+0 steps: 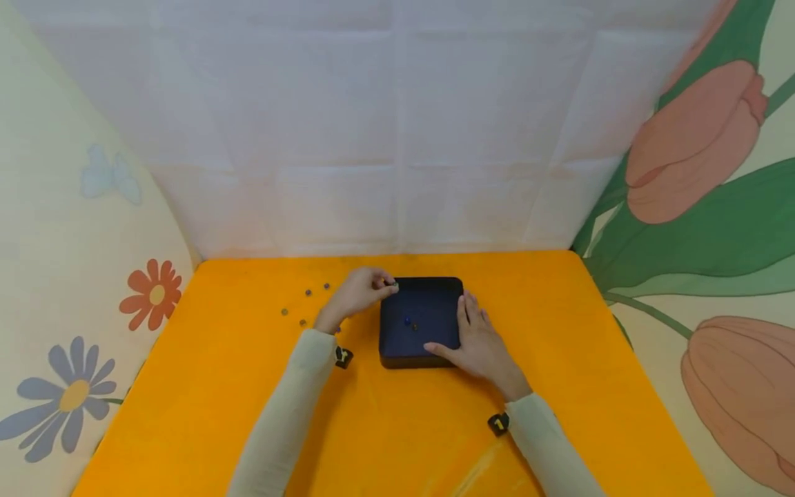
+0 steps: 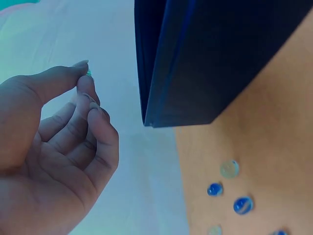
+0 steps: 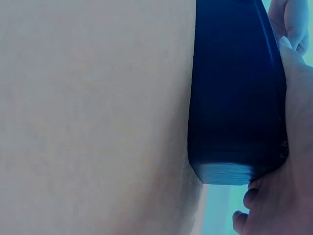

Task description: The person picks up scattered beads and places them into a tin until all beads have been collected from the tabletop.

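Observation:
A dark, shallow square tray (image 1: pixel 422 304) stands on the orange tabletop. My left hand (image 1: pixel 363 293) pinches a small greenish marble (image 2: pixel 89 73) between thumb and fingertips, right at the tray's far left corner. Inside the tray lie a blue marble (image 1: pixel 407 321) and a brownish one (image 1: pixel 415 326), side by side. My right hand (image 1: pixel 483 342) rests along the tray's right side, its fingers stretched out over the rim and outer wall. Its thumb reaches across the near right corner. From the right wrist, the tray's dark outer wall (image 3: pixel 234 93) shows with that hand along its edge.
Several loose marbles lie left of the tray, among them a blue one (image 1: pixel 308 293) and a yellowish one (image 1: pixel 284 312). Part of that group is hidden by the left wrist. A white cloth wall (image 1: pixel 397 138) rises behind the orange tabletop (image 1: pixel 397 428), with flower-printed panels at both sides.

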`<state>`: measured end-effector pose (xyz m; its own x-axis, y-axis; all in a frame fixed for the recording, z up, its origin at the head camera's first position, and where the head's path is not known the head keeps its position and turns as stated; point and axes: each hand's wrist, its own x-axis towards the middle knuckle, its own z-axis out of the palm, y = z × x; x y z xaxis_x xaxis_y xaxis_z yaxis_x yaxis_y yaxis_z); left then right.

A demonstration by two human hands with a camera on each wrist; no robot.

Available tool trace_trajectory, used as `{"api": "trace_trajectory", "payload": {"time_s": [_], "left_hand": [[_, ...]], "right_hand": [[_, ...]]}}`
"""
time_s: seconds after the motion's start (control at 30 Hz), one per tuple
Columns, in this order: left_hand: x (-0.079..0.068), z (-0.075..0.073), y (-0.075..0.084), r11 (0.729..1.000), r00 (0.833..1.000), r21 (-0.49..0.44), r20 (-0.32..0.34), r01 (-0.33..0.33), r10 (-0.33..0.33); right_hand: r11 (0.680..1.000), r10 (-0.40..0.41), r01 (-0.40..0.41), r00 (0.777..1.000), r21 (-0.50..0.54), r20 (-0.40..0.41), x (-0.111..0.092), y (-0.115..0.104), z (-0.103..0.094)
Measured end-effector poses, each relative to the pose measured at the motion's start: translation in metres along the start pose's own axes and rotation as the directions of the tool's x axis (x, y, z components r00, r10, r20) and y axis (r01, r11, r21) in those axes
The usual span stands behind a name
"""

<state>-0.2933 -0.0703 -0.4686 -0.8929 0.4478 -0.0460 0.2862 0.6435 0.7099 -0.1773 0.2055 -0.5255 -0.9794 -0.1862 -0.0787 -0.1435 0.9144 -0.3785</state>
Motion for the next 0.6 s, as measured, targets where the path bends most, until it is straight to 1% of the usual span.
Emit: {"api": "trace_trajectory", "payload": {"time_s": [0.1, 0.2, 0.37, 0.6], "left_hand": [[0.004, 0.002, 0.005, 1.000, 1.000, -0.010, 0.008, -0.006, 0.006], [0.009, 0.004, 0.009, 1.000, 1.000, 0.007, 0.017, -0.013, 0.013], [0.018, 0.009, 0.013, 0.999, 0.999, 0.032, 0.030, -0.038, 0.037], [0.028, 0.016, 0.018, 0.998, 0.997, 0.029, 0.042, -0.060, 0.058]], "right_hand": [[1.000, 0.001, -0.001, 1.000, 0.007, -0.002, 0.000, 0.000, 0.000], [1.000, -0.003, 0.003, 1.000, 0.006, -0.007, -0.001, 0.000, 0.000], [1.000, -0.004, 0.004, 1.000, 0.007, -0.013, 0.000, 0.001, 0.001], [1.000, -0.006, 0.006, 1.000, 0.005, -0.021, 0.001, 0.001, 0.003]]}}
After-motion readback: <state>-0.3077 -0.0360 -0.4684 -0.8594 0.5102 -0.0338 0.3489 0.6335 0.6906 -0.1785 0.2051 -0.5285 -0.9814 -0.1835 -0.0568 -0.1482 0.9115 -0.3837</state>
